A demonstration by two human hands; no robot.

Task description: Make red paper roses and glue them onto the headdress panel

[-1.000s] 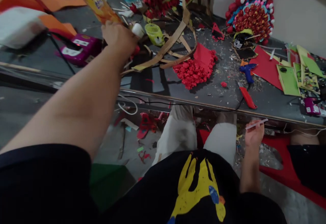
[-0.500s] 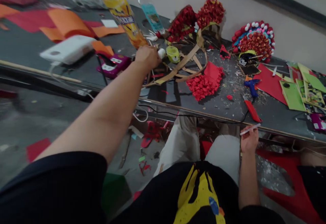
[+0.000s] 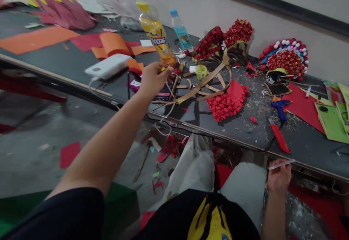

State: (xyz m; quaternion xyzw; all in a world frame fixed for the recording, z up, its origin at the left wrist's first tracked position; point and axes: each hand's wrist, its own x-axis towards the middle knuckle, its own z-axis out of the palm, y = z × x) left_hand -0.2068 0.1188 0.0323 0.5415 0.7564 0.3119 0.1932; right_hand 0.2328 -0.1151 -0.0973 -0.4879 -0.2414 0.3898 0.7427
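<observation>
My left hand (image 3: 153,80) reaches over the table, thumb and fingers pinched at the end of a white cable (image 3: 171,100), which hangs over the table edge. Beneath that hand lies a dark phone (image 3: 165,94), partly covered, and a purple object (image 3: 134,85) shows beside the wrist. Low at the right, my right hand (image 3: 279,180) holds a thin translucent glue stick (image 3: 282,164) near the table edge. Closest to it on the table are a red-handled cutter (image 3: 280,138) and a blue glue gun (image 3: 280,109).
Behind my left hand stand a yellow drink bottle (image 3: 158,36) and a blue-capped bottle (image 3: 182,32). A white power bank (image 3: 109,66) lies left. Brown cardboard strips (image 3: 203,82), a red crumpled-paper piece (image 3: 226,102) and a pompom-edged decoration (image 3: 286,60) spread rightward. Paper scraps litter the floor.
My left hand has drawn back from beside the bottle, leftward and nearer, with the cable now hanging from its fingers. The phone is uncovered more. My right hand still holds the glue stick; the view has shifted left.
</observation>
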